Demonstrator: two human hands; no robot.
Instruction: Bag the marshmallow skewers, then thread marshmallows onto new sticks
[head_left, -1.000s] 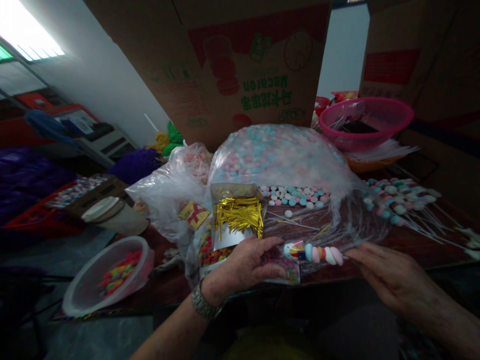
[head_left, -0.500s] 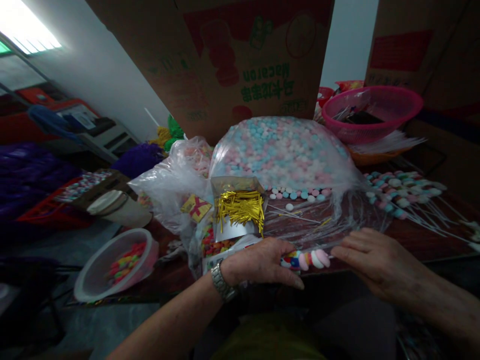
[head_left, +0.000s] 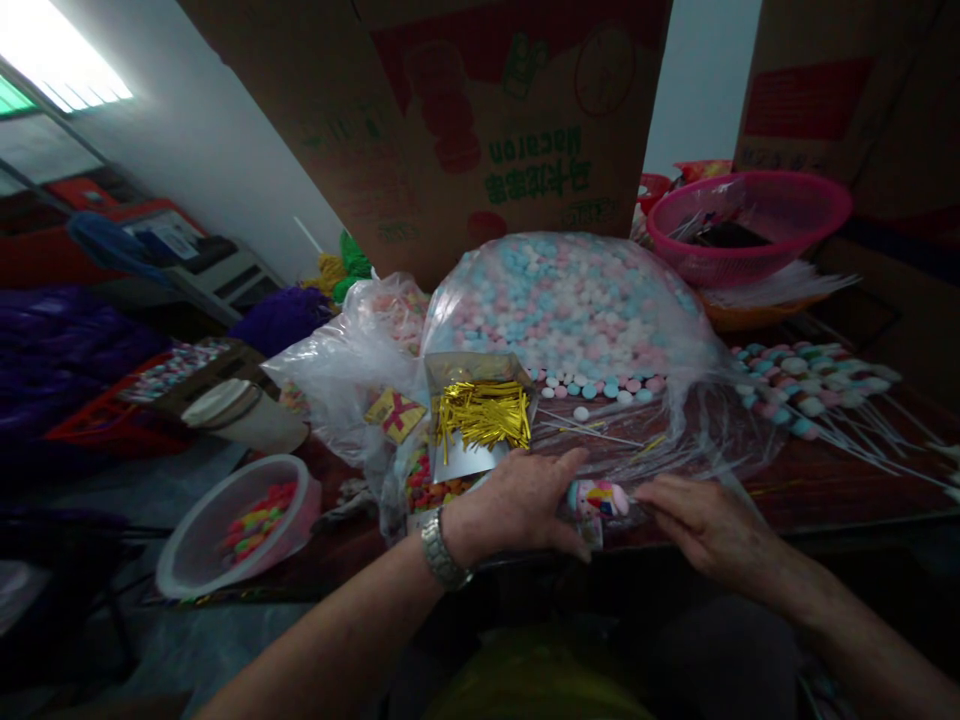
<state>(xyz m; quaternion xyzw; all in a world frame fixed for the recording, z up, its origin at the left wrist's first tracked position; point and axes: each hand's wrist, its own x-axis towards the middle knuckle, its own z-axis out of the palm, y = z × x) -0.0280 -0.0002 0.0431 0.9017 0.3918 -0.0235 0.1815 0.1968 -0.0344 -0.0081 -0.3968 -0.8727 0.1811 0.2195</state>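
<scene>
The left hand (head_left: pixel 516 510), thumb spread wide, faces the pinching right hand (head_left: pixel 701 522).

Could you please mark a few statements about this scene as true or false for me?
1. The pink basket is to the right of the large clear bag. True.
2. The gold strips lie in the pink basket. False: the gold strips lie in a small open container.
3. The right hand is at the right end of the candy skewer. True.
4. The left thumb and forefinger are pressed together. False: on the left hand they are spread apart.
5. A watch is on the left wrist. True.
</scene>
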